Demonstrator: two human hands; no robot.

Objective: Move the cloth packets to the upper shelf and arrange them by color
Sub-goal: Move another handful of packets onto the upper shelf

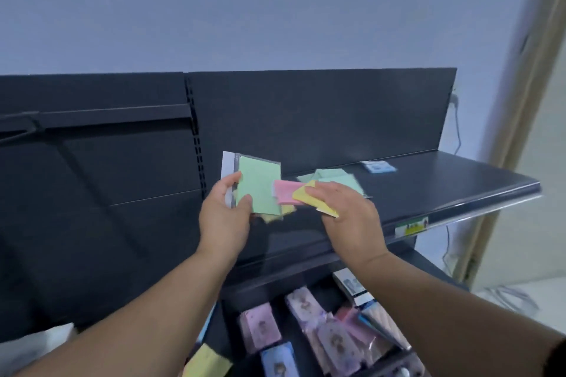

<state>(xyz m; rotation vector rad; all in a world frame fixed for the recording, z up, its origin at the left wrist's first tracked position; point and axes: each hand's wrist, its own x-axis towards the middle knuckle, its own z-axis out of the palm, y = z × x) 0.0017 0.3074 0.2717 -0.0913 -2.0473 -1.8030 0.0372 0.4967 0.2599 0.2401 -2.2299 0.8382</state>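
Packets: one green point(258, 185) in left hand point(225, 217), one yellow point(309, 197) under right hand point(352, 217)

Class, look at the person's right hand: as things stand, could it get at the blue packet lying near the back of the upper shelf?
Probably yes. The blue packet lies in the open on the upper shelf with nothing in front, but the right hand is shut on a yellow packet, which it would have to put down first.

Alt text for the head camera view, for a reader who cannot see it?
Two bare hands sort cloth packets at a dark upper shelf: the left hand holds a green packet, the right hand a yellow packet beside a pink packet. Green packets already lie behind.
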